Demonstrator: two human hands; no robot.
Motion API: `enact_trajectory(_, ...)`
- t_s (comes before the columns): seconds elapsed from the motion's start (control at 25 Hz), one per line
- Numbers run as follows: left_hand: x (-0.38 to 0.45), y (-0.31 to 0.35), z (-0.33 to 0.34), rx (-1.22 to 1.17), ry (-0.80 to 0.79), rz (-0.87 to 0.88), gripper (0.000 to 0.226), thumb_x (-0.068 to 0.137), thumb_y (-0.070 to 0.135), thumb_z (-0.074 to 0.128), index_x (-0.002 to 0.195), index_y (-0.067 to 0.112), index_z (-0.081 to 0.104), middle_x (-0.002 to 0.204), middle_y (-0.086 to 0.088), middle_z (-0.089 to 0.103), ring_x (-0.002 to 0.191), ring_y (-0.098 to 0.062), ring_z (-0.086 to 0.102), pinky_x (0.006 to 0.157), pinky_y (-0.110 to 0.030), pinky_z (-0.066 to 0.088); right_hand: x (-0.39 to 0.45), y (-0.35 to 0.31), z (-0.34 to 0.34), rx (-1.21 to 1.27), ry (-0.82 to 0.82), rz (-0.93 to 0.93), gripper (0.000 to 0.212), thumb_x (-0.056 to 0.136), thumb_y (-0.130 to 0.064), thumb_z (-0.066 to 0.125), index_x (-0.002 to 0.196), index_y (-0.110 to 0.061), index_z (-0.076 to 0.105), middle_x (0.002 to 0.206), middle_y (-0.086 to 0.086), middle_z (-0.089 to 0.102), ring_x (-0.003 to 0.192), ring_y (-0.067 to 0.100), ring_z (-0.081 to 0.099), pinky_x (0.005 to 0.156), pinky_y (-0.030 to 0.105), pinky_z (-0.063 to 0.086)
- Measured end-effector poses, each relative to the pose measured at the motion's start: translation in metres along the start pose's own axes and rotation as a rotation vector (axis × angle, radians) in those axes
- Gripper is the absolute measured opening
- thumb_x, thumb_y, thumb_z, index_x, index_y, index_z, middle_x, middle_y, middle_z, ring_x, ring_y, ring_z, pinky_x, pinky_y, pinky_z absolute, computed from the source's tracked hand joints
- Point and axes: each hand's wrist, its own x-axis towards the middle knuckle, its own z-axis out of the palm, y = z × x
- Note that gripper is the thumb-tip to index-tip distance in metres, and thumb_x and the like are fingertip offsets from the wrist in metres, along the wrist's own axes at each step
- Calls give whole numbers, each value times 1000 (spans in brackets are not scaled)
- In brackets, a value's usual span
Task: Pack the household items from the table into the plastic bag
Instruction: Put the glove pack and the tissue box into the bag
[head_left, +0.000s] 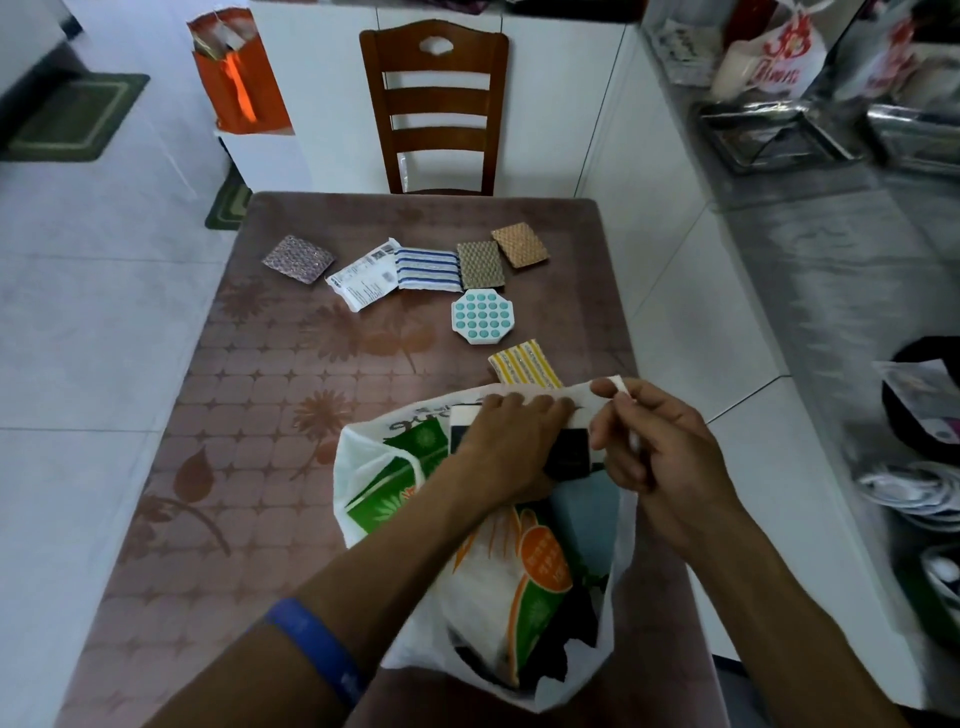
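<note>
A white plastic bag (488, 587) with green and orange print lies open on the table's near right part. My left hand (511, 441) reaches into its mouth and rests on a dark flat box (569, 457) there. My right hand (660, 441) pinches the bag's white handle at the far rim. Several items lie on the table beyond: a yellow striped sponge (524, 368), a white octagonal pad with teal dots (480, 317), a blue striped cloth (428, 269), a white printed packet (363, 280), and three patterned scouring pads (480, 265), (519, 244), (297, 259).
The table (249, 415) has a brownish patterned cover. A wooden chair (436, 104) stands at its far end, with an orange paper bag (236, 78) on a white stand beside it. A steel counter (831, 249) with trays and bags runs along the right.
</note>
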Motion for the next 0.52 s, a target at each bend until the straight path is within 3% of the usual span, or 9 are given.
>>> enact_trajectory(0.16,10,13,-6,13,-56,-31,95,77,57,65,150,20,17,150,-10,37,135,-35,36,112,-57,24,0,-3,-3,-59,-16,7,22,97,-3,41,96,-6,62,60,9,55,35,11,29,37,20,23)
enact_trajectory(0.24,-26,-2,-17,-37,76,-124,91,78,61,62,149,25,19,155,-6,30,141,-30,27,116,-57,18,2,-9,-5,-149,14,8,23,95,-1,44,92,-10,65,62,9,59,37,14,35,37,22,29)
enact_trajectory(0.32,-87,-22,-22,-20,310,-435,86,71,62,66,142,29,31,144,-5,40,129,-28,40,105,-50,38,2,-12,-5,-187,29,17,23,94,-1,48,88,-13,67,64,9,60,39,16,39,37,25,33)
enact_trajectory(0.36,-117,-31,-22,-43,322,-586,81,69,60,69,136,28,37,134,-4,47,115,-25,49,93,-43,47,2,-12,-3,-188,27,21,23,94,-2,49,87,-13,68,64,8,60,41,17,40,38,26,35)
enact_trajectory(0.44,-151,-43,-21,-215,150,-773,57,75,49,70,123,29,47,115,0,61,90,-16,59,75,-34,55,3,-12,3,-200,27,34,21,94,-4,50,86,-12,67,62,7,60,43,19,40,41,28,36)
enact_trajectory(0.52,-151,-49,-18,-391,72,-810,36,78,41,69,110,31,57,101,5,68,78,-14,65,71,-35,59,5,-12,9,-210,38,56,18,93,-5,52,84,-10,67,60,7,58,45,22,40,44,30,35)
